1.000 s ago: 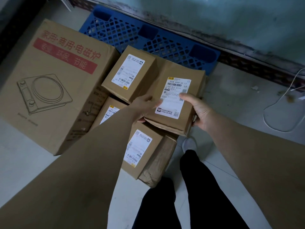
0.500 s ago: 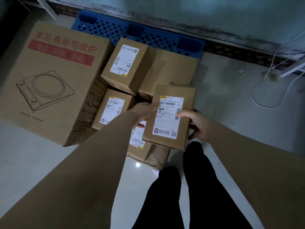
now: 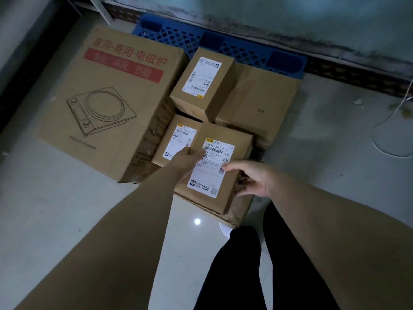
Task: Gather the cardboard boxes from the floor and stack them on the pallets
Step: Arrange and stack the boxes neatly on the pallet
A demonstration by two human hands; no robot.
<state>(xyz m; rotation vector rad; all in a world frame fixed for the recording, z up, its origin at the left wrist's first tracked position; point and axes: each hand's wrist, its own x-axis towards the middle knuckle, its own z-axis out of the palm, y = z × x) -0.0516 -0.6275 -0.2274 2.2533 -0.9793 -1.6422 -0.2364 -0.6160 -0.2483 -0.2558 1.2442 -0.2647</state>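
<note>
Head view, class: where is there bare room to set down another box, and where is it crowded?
Free: the blue pallet strip between the V4 box and the wall; that box's flat top; the floor right of it. Crowded: the small labelled boxes beside the big printed box.

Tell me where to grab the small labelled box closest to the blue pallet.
Grip the small labelled box by its two short ends, coming from above. It lies flat, label up, standing higher than the plain box marked V4 on its right, and its near end face is exposed. Its left long side sits close to the large cooker box, likely leaving little finger room there.
</note>
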